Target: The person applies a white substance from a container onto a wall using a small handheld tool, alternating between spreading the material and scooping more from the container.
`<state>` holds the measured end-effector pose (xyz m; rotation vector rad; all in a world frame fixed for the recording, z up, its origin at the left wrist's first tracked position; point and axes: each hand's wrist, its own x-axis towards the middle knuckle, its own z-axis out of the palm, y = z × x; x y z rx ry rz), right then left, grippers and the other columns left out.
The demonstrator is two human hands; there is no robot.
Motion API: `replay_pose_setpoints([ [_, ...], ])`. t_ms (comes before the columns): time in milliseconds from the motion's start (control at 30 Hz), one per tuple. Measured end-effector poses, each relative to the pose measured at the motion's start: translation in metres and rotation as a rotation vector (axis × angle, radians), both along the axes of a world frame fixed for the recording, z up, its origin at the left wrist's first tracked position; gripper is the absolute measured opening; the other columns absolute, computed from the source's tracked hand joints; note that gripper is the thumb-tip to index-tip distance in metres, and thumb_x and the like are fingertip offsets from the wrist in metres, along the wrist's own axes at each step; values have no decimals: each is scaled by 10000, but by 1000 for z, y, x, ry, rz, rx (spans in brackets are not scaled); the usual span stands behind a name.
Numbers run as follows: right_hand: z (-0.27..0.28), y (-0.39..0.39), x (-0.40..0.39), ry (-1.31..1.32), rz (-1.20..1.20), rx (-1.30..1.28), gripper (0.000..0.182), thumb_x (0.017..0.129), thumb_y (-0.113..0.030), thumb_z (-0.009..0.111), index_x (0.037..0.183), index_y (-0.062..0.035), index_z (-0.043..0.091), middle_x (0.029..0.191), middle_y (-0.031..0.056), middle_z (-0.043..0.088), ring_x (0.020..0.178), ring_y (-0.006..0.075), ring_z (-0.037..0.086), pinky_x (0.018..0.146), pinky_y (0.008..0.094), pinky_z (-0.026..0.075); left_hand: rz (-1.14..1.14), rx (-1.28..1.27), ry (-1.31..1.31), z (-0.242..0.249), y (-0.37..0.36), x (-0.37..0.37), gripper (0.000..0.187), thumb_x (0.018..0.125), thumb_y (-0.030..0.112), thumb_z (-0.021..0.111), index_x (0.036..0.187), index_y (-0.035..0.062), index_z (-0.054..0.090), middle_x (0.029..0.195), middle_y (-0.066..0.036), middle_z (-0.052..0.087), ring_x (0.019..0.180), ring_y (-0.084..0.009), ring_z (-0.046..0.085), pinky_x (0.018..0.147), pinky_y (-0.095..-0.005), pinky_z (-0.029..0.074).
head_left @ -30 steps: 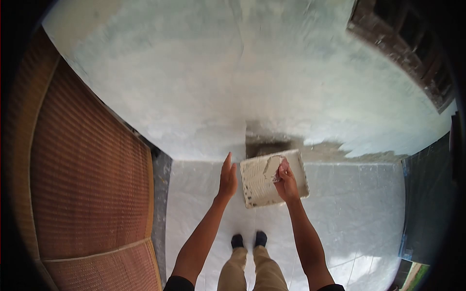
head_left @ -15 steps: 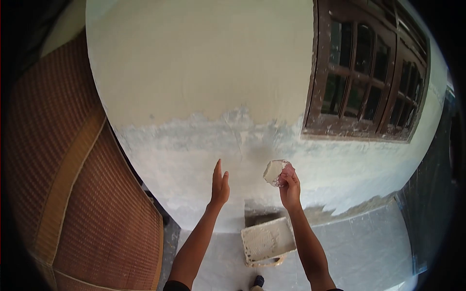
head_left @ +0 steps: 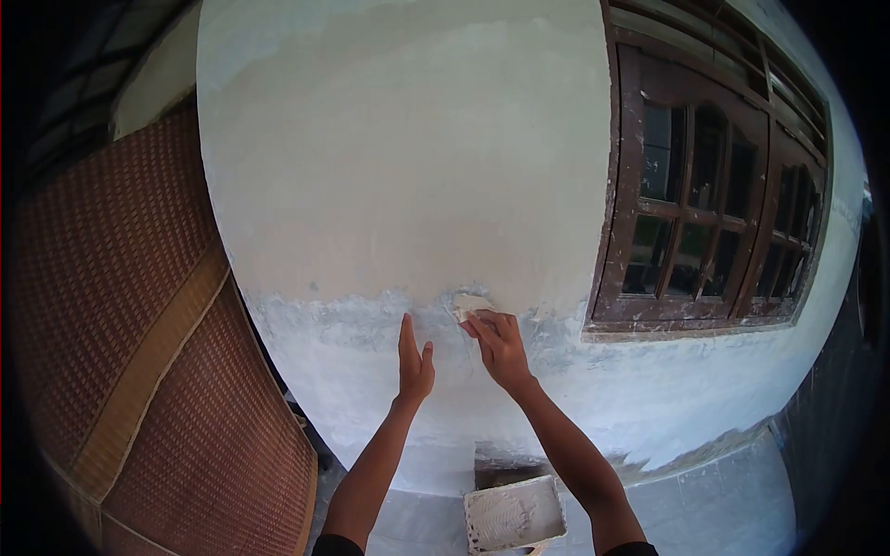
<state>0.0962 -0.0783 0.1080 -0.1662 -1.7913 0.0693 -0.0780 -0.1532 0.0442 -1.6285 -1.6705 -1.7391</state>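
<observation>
My right hand (head_left: 503, 349) pinches a small putty spreader (head_left: 471, 304), its face coated with pale putty. The spreader is at the wall (head_left: 399, 204), by the ragged border between the cream upper part and the patchy whitish band below. Whether its edge presses on the wall is hard to tell. To the left, my left hand (head_left: 416, 360) is raised in front of the wall, empty, with fingers stretched upward and the thumb apart. Below both hands, a putty-smeared rectangular tray (head_left: 469, 528) holds a spread of whitish putty.
A brown wooden window (head_left: 691, 199) with small panes is set in the wall at right. Along the left stands a woven brown panel (head_left: 199, 426) with a lighter strip. Grey tiled floor (head_left: 723, 500) runs along the wall's foot.
My right hand has moved up and left, bringing the spreader to the border on the wall. The view has tilted upward, so the tray sits lower. My left hand keeps its pose.
</observation>
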Motion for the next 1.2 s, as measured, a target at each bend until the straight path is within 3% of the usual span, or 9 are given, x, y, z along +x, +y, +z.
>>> replay_pose_setpoints([
  [133,-14,12,-19,-20,-157,147,456,706,53,649,1135,-101,670,1085,95,589,915,277,564,780,380,499,50,19,46,-9,1,-14,628,939,100,416,1477,-25,118,1539,-209,144,1429,-344,144,1158,-431,117],
  [200,-19,19,-25,-24,-243,208,482,691,29,650,1148,-122,671,1102,87,586,900,260,569,769,371,494,119,35,127,-13,2,-22,648,949,148,443,1474,-42,114,1525,-243,164,1413,-375,179,1144,-440,161],
  [300,-25,24,-33,-41,-250,239,490,701,44,650,1159,-128,669,1117,83,582,907,287,543,789,379,476,140,21,160,-17,7,-31,663,943,191,450,1467,-56,127,1521,-248,173,1411,-380,182,1136,-476,162],
  [633,-29,16,-57,-83,-389,162,492,677,38,662,1154,-85,659,1183,128,554,976,309,568,814,389,492,218,-69,361,-29,22,-71,666,917,234,475,1444,-72,209,1510,-237,223,1406,-364,219,1129,-523,154],
  [700,-29,16,-59,-128,-439,185,447,736,20,615,1174,-64,638,1183,148,553,1001,312,582,813,396,505,250,-82,386,-34,27,-75,649,918,248,474,1434,-75,246,1500,-236,253,1395,-363,252,1129,-523,156],
  [933,-33,18,-64,-250,-603,241,477,765,3,597,1236,-69,599,1241,163,541,1027,323,582,833,388,525,250,-96,416,-55,47,-86,681,922,272,470,1442,-79,203,1507,-257,201,1402,-393,205,1127,-557,118],
  [1000,-36,19,-64,-281,-647,232,471,773,-21,638,1237,-89,597,1192,152,582,1024,316,585,754,368,563,312,-38,415,-60,53,-87,641,921,298,470,1413,-78,303,1481,-239,296,1381,-370,278,1112,-557,158],
  [1200,-37,17,-67,-434,-724,195,517,782,-23,627,1290,-73,542,1245,184,536,1025,336,580,738,354,580,335,-8,402,-75,70,-89,666,907,323,479,1389,-110,321,1471,-264,298,1394,-380,235,1110,-587,112],
])
